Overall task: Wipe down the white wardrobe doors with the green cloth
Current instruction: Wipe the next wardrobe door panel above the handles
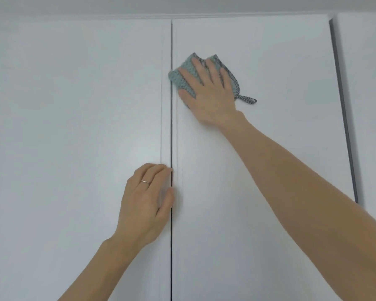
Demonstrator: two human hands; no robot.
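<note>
Two white wardrobe doors fill your view: the left door [74, 127] and the right door [269, 61], meeting at a dark vertical seam [171, 127] just left of centre. At 2 o'clock a second dark gap [343, 105] marks the right door's far edge, with another white panel [369, 83] beyond it.

Your right arm [302, 181] reaches in from 4 o'clock up toward 12 o'clock. Your right hand [208, 94] lies flat with fingers spread and straight, pressing the cloth [186, 78] against the right door, just right of the seam near the top. The cloth is green and bunched under your palm; its left edge reaches the seam.

Your left hand [146, 203] comes up from 7 o'clock and rests on the left door's right edge, fingers relaxed and gripping nothing, fingertips at the seam and the thumb beside it.

A dark patterned loop [246, 100] trails from the cloth at the hand's 4 o'clock. A thin ring [145, 182] sits on a left finger.
</note>
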